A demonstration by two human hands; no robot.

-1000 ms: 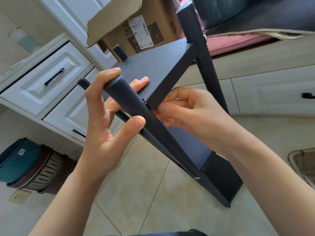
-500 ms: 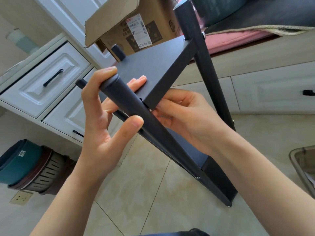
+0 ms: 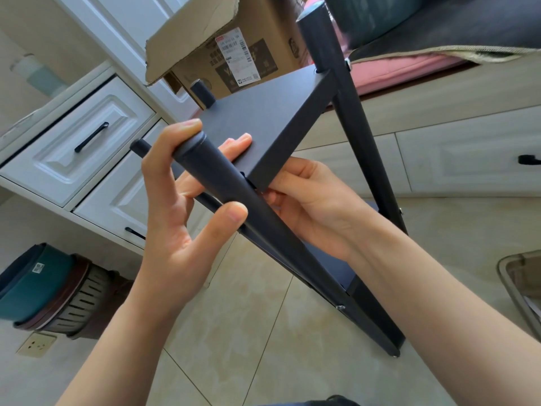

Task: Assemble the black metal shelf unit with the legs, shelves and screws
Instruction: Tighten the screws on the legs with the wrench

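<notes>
Shelf unit (image 3: 263,121) shifted slightly; left hand (image 3: 175,230) grips leg (image 3: 234,189).

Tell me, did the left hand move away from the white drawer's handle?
No. The left hand grips the black leg in the same spot relative to the drawer handle as a second ago.

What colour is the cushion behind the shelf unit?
Pink; the cushion shows best in the head view, upper right.
</notes>
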